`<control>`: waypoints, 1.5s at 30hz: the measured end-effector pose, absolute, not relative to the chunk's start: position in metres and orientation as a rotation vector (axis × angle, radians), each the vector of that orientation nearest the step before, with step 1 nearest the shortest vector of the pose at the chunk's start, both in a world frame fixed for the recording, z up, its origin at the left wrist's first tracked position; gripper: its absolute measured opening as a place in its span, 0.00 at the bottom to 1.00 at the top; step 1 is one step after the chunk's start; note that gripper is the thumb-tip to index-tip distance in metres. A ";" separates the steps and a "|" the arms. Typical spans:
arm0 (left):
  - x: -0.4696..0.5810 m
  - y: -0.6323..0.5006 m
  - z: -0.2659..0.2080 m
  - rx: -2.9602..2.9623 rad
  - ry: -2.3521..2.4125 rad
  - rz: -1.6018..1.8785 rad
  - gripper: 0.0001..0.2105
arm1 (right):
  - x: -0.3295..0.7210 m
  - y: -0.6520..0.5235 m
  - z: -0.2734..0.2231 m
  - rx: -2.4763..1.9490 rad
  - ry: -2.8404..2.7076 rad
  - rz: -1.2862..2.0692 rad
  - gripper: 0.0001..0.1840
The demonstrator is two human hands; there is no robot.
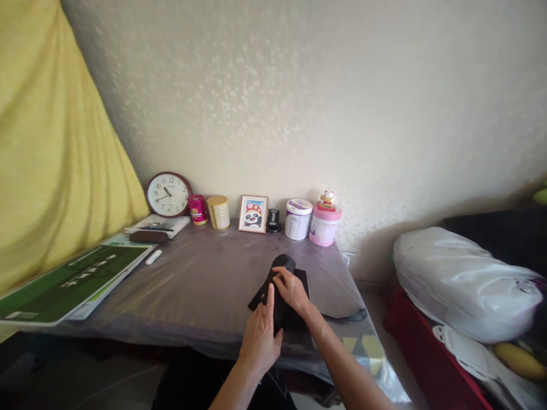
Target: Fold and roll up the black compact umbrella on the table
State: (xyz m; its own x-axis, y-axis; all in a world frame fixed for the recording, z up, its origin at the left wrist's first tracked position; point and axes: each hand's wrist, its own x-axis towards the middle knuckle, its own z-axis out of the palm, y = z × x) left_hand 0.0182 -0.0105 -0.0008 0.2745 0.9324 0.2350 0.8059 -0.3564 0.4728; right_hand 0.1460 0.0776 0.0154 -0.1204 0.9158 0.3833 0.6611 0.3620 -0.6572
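Both hands working on black item, near side of table

Black item, fabric-looking, is lying on the table, right of centre, toward the near edge. Dark strip is trailing from its area toward the table's right edge.

Left hand is resting against the item's near left side, index finger pointing straight forward, thumb standing apart from it. Can't tell if the curled fingers are gripping anything; undersides hidden.

Right hand is reaching over the item's upper part, thumb and index tips drawing close together on the black surface. Can't tell whether fabric is sitting between them.

Along the wall, left to right: clock leaning, magenta can, yellow-lidded tin, framed panda picture, small black object, purple-and-white tub, pink tub with figurine sitting on its lid.

Green board is lying at table left, white oblong object just beside it. White plastic bag is bulging off to the right, apart from the table.
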 end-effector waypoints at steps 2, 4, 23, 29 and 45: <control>0.019 -0.012 -0.001 2.313 1.648 0.628 0.40 | 0.145 0.074 0.016 -1.352 -1.885 0.434 0.15; 0.019 -0.012 -0.002 2.329 1.689 0.560 0.38 | 0.144 0.069 0.016 -1.316 -1.904 0.450 0.15; 0.021 -0.005 -0.021 2.277 1.737 0.487 0.35 | 0.166 0.116 -0.012 -1.224 -2.073 0.138 0.16; 0.021 -0.006 -0.012 2.245 1.751 0.401 0.34 | 0.180 0.149 -0.011 -1.506 -1.806 0.284 0.15; 0.018 -0.006 -0.009 2.221 1.739 0.436 0.34 | 0.216 0.094 -0.005 -1.657 -1.296 0.741 0.19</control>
State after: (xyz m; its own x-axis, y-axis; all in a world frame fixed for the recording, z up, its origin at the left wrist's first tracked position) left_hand 0.0181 -0.0055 -0.0091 0.2271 0.9720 0.0605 0.8855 -0.2320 0.4027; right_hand 0.2161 0.0942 -0.0046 0.2776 0.9587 0.0614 0.4338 -0.0681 -0.8984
